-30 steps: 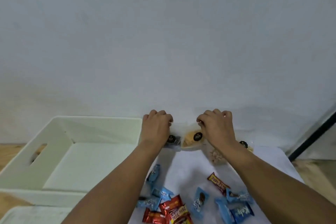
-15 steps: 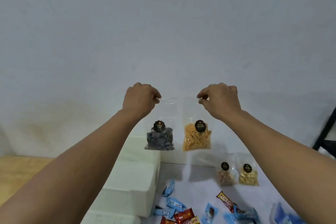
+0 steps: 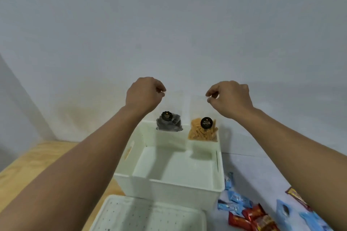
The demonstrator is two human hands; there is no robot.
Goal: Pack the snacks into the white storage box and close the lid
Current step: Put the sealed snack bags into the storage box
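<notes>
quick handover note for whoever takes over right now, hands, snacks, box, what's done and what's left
Left hand: pinches the top of the dark snack bag, held above the far end of the white storage box.
Right hand: pinches the top of the orange snack bag, also over the far end.
Done: nothing shows in the box so far.
Left: lower both bags in, pack the wrapped candies lying to the right, then fit the lid, which lies in front of the box.

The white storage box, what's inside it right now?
The white storage box shows a bare floor. Two held bags, the dark snack bag and orange snack bag, cover its far wall.
</notes>
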